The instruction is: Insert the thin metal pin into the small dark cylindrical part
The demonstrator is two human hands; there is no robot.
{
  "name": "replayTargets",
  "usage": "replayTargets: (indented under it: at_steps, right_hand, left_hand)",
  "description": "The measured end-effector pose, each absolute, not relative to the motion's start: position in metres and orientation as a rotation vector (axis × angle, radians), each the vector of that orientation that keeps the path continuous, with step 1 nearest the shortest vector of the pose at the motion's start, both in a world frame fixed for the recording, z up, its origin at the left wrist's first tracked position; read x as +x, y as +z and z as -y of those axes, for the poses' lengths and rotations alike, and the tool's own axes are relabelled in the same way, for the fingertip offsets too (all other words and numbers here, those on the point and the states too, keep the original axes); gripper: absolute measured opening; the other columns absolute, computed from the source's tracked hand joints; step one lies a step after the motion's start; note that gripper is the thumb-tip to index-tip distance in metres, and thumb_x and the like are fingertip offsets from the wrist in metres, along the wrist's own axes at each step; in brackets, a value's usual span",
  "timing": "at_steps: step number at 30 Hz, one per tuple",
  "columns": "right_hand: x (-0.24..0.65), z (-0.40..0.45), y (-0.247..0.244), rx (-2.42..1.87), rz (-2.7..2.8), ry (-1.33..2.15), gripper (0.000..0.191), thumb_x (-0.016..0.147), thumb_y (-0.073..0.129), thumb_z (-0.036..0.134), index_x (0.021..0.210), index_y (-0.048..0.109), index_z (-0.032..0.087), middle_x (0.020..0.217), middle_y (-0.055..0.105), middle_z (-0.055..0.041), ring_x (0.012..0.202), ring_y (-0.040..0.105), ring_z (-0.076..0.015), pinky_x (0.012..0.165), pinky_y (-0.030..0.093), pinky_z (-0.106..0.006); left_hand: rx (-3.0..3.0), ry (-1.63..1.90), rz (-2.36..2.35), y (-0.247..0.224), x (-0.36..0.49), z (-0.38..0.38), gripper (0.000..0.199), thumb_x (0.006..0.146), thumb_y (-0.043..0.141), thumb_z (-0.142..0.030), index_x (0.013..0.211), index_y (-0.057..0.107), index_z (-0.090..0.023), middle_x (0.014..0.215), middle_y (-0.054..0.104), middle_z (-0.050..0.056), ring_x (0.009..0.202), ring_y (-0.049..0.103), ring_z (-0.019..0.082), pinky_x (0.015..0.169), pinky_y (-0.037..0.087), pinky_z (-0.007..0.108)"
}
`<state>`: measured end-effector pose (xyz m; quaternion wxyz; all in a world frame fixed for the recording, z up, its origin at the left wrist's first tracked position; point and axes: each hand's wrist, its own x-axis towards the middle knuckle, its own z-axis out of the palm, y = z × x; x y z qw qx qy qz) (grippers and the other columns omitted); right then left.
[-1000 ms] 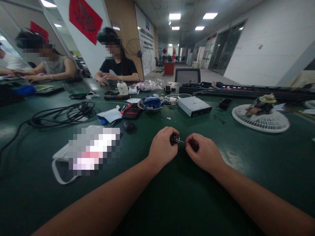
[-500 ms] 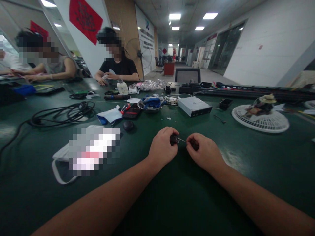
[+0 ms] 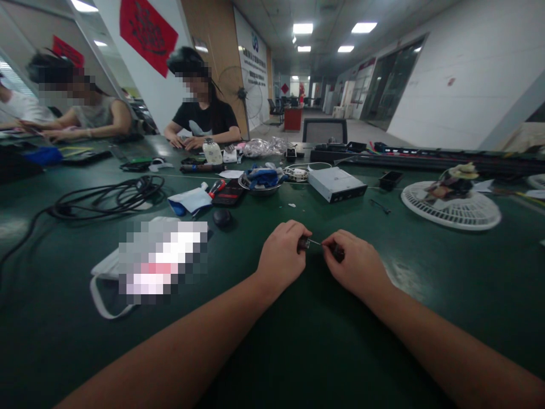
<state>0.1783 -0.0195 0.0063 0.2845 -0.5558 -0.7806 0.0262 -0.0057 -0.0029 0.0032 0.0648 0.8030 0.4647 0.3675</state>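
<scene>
Over the middle of the table, my left hand (image 3: 281,253) is closed around a small dark cylindrical part (image 3: 303,243) with a metallic end, most of it covered by the fingers. My right hand (image 3: 355,261) is closed just to the right, its thumb and forefinger pinching the thin metal shaft (image 3: 315,242) of what looks like a small screwdriver. A dark reddish handle (image 3: 339,252) shows partly within that palm. The shaft's tip reaches the end of the cylindrical part; whether it is inside cannot be made out.
Beyond my hands lie a silver drive box (image 3: 336,183), a bowl (image 3: 261,190) with blue cloth, and a black mouse (image 3: 222,217). A white fan grille (image 3: 451,218) lies right. At left are coiled black cable (image 3: 106,204) and a pixelated white item (image 3: 162,255). Several people sit across.
My left hand has turned the cylindrical part slightly, so less of it shows. My right hand stays almost still. Across the table, a person's hands have come down lower.
</scene>
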Motion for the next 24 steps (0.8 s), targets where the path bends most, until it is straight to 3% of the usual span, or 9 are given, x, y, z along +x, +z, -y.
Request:
replayTargets:
  at_steps: [4,9,15,24]
  right_hand:
    - [0.1781,0.0239,0.0102,-1.471,2.176,-0.021,0.006,0.084,0.061,0.025,0.084,0.067,0.022,0.087,0.068,-0.0013,0.075,0.063,-0.0193,0.063,0.043,-0.031]
    - [0.1796,0.0212,0.0084,-1.334,2.093,0.162,0.009,0.086,0.059,0.022,0.087,0.067,0.022,0.084,0.067,-0.0008,0.074,0.062,-0.0162,0.067,0.046,-0.029]
    - [0.1788,0.0170,0.0043,-1.505,2.030,0.176,0.009,0.086,0.060,0.026,0.088,0.068,0.024,0.084,0.068,-0.0008,0.076,0.063,-0.0187,0.066,0.044,-0.031]
    - [0.1788,0.0171,0.0066,-1.574,2.147,0.126,0.022,0.087,0.062,0.044,0.088,0.070,0.024,0.083,0.068,-0.0032,0.068,0.060,-0.0185,0.056,0.037,-0.030]
  left_hand:
    - [2.550,1.068,-1.366,0.0044,-0.0047,0.0046,0.027,0.078,0.056,0.001,0.094,0.064,-0.019,0.101,0.067,0.004,0.098,0.058,0.022,0.089,0.050,0.039]
    - [2.590,1.074,-1.367,0.0061,-0.0042,0.0057,0.025,0.080,0.055,0.000,0.094,0.064,-0.019,0.102,0.068,0.005,0.101,0.058,0.023,0.091,0.049,0.040]
    - [2.552,1.028,-1.413,0.0060,-0.0037,0.0061,0.025,0.078,0.058,-0.001,0.094,0.063,-0.020,0.102,0.068,0.003,0.100,0.059,0.022,0.090,0.047,0.041]
    - [2.311,1.167,-1.493,0.0045,-0.0053,0.0042,0.029,0.078,0.061,-0.003,0.101,0.061,-0.021,0.103,0.066,0.004,0.101,0.062,0.022,0.091,0.051,0.039]
